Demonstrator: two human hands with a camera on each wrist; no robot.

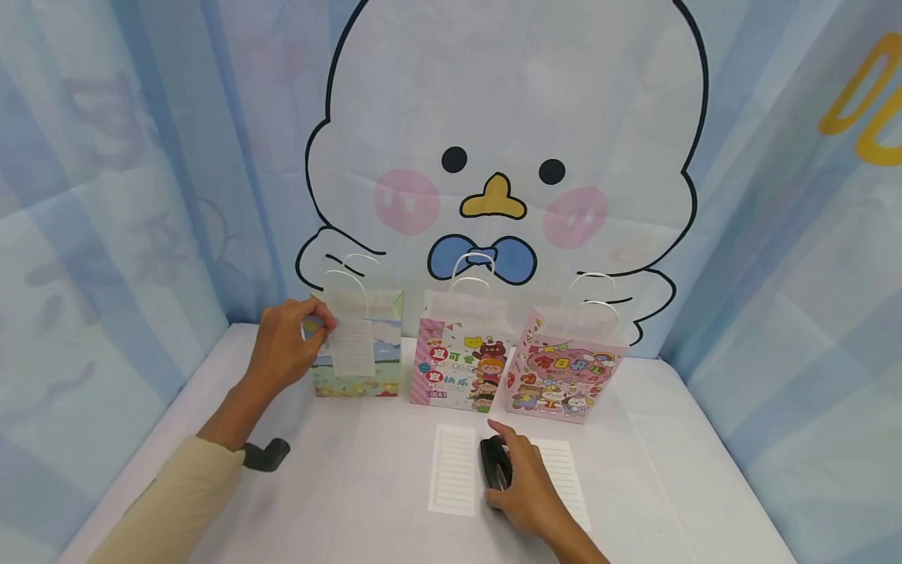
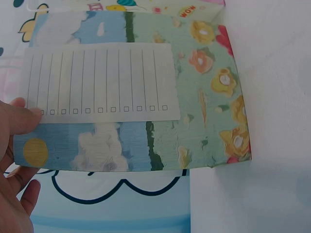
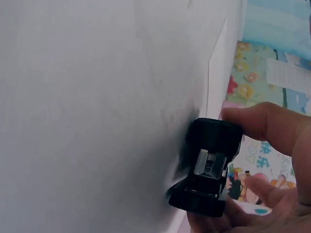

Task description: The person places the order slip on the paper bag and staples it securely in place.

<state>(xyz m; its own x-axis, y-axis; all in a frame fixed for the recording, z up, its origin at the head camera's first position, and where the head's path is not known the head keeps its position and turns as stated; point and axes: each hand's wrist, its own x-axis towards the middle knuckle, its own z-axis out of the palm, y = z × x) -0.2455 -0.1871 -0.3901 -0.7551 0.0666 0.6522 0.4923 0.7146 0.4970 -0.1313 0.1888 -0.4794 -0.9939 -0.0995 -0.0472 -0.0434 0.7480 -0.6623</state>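
My left hand pinches a lined checklist sheet against the top edge of the left gift bag, a blue and green one with painted flowers. The thumb lies on the sheet's end, with fingers at the bag's rim. The sheet lies flat over the bag's front. Lower right, my right hand grips a black stapler at the tabletop, thumb on one side and fingers on the other. Its end faces the right wrist camera. A second checklist lies left of the stapler, and a third is partly under my right hand.
A white and pink cartoon bag stands in the middle, with a pink bag to its right. All have upright white handles. The white table ends at a printed curtain behind and at both sides.
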